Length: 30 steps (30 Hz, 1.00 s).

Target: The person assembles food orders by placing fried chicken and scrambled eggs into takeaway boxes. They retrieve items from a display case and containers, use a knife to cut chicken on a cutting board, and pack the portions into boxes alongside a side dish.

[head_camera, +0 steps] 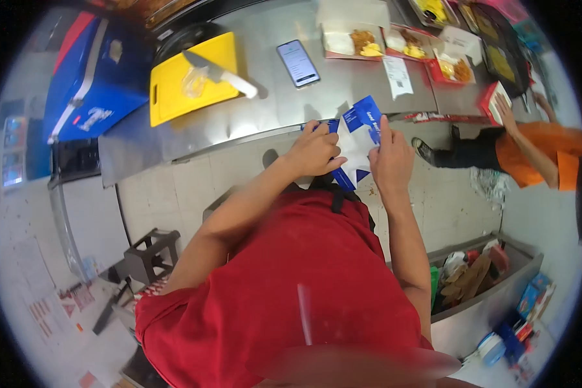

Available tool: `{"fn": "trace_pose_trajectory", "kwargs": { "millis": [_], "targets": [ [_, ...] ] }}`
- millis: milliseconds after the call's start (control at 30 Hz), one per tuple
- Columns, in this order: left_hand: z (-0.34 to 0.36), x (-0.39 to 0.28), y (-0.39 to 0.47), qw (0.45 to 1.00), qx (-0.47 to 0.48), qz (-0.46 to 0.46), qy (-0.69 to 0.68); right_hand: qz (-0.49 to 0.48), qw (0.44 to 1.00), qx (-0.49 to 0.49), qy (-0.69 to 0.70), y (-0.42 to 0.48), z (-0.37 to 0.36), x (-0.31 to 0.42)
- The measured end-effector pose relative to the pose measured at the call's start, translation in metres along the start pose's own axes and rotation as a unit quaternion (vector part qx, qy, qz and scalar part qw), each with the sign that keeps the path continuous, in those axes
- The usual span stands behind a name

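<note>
Between my two hands, in front of the counter's edge, is a partly folded blue-and-white cardboard food box (pixel 356 145). Its blue flaps stick out around a white inner face, and one flap bears writing. My left hand (pixel 317 150) grips the box's left side with curled fingers. On its right side, my right hand (pixel 393 157) holds the card, index finger stretched up along the edge. Just beyond, on the steel counter (pixel 257 116), lies a smartphone (pixel 298 63) with its screen lit.
A yellow cutting board (pixel 194 80) carries a white-handled knife (pixel 220 75) and crumpled plastic film. A blue insulated bag (pixel 97 82) stands left. At right are several open meal boxes (pixel 339 41) and a paper slip (pixel 397 77). A person in orange (pixel 538 150) holds a red-and-white box (pixel 494 102).
</note>
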<state>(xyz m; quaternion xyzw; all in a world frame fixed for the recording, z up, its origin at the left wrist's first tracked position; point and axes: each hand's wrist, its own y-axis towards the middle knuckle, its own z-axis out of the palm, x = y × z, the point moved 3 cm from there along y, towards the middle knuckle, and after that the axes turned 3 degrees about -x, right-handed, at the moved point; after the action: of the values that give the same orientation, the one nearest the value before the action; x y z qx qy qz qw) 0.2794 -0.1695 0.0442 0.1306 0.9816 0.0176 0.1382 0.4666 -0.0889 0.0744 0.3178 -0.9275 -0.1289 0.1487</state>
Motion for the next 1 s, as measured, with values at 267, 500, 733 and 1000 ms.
{"fn": "trace_pose_trajectory", "kwargs": {
  "millis": [267,500,733,1000],
  "targets": [
    [0.026,0.035,-0.024,0.953,-0.063,-0.295,-0.035,-0.049,0.980,0.097,0.169,0.054,-0.035,0.017],
    [0.039,0.050,-0.037,0.938,0.015,-0.196,-0.284,-0.180,0.965,0.139,0.133,0.088,-0.041,0.026],
    [0.038,0.042,-0.045,0.893,-0.124,-0.357,-0.244,0.148,0.975,0.010,0.167,0.041,0.039,0.025],
    [0.053,0.050,-0.060,0.898,-0.101,-0.375,-0.205,0.155,0.932,0.144,0.295,0.001,0.112,0.027]
  ]
}}
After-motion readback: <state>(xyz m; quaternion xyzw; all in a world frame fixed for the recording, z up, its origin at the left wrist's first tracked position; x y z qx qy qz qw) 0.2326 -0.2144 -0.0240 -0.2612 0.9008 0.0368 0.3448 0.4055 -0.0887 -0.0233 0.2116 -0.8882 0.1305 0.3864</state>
